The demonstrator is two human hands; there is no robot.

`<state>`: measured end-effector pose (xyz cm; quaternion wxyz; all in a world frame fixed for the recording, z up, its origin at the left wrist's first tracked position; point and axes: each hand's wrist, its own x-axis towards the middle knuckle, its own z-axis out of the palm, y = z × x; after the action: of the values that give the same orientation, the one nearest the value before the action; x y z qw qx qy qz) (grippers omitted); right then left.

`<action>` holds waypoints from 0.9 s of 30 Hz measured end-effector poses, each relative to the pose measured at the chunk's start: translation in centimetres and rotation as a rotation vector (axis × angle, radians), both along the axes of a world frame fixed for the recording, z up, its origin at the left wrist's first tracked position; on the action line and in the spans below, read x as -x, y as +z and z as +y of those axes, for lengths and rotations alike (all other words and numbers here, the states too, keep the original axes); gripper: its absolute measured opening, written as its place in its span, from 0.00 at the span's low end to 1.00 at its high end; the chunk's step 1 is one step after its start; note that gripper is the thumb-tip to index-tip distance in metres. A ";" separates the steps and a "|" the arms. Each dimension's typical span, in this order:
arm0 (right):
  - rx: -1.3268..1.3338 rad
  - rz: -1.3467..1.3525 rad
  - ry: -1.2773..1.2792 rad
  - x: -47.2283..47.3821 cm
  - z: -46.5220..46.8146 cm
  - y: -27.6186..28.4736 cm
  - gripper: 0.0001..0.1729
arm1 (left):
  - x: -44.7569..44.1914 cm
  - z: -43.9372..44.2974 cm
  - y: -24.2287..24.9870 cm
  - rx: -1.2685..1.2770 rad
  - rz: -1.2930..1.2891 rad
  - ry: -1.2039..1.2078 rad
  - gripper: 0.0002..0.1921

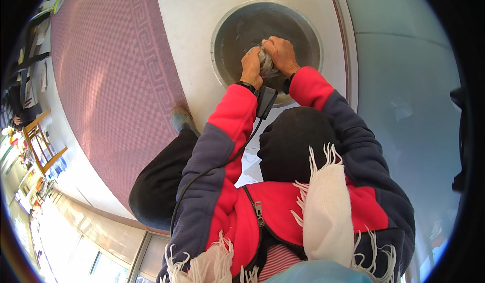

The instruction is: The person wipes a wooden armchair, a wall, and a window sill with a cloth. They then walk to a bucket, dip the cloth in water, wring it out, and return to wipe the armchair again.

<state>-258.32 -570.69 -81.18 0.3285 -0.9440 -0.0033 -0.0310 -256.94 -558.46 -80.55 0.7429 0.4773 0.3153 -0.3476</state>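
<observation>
A wide round metal basin holding murky water stands on the floor before me. Over it, my left hand and my right hand grip a wet, wadded grey cloth from its two sides. The cloth is bunched between the palms, with its lower end hanging toward the basin. Both sets of fingers are curled around it, and the hands nearly touch at the top. Dark bands circle both wrists, and a black box on a cable is by the left wrist.
A reddish patterned carpet lies left of the basin. A smooth greenish-grey panel rises at the right, behind a raised edge. At the far left are a wooden chair and part of another person. The fringed cream scarf hangs over my lap.
</observation>
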 end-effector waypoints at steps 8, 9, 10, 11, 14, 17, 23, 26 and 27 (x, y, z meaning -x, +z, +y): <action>-0.329 0.562 -0.404 0.7 -3.4 -2.1 0.21 | -0.8 2.5 1.2 -0.105 -0.065 -0.147 0.29; -0.211 0.498 -0.396 1.1 -3.3 -2.5 0.19 | -0.7 2.5 1.1 -0.140 -0.090 -0.189 0.32; -0.095 0.433 -0.385 1.6 -2.9 -3.0 0.18 | -0.8 2.7 1.2 -0.200 -0.107 -0.208 0.36; 0.019 0.369 -0.372 2.0 -2.3 -3.6 0.18 | -0.6 2.7 1.1 -0.258 -0.104 -0.252 0.39; -0.060 0.462 -0.373 2.1 -0.9 -5.1 0.26 | -0.2 2.6 0.7 -0.233 0.018 -0.342 0.45; -0.404 0.511 -0.346 2.0 -0.2 -5.3 0.22 | 0.0 3.0 -0.5 -0.197 0.109 -0.352 0.42; -0.952 0.379 -0.009 1.9 2.8 0.7 0.17 | 0.5 5.6 -3.4 0.193 -0.321 -0.349 0.34; -1.045 0.349 -0.007 2.1 3.8 3.5 0.10 | 0.6 4.7 -4.3 0.210 -0.186 -0.218 0.29; -1.056 0.353 -0.010 2.3 3.9 4.0 0.08 | 0.4 4.6 -4.5 0.211 -0.240 -0.199 0.24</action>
<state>-260.61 -566.77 -77.20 0.7523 -0.6420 0.0724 0.1288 -257.31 -553.85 -85.02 0.7831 0.4635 0.1373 -0.3912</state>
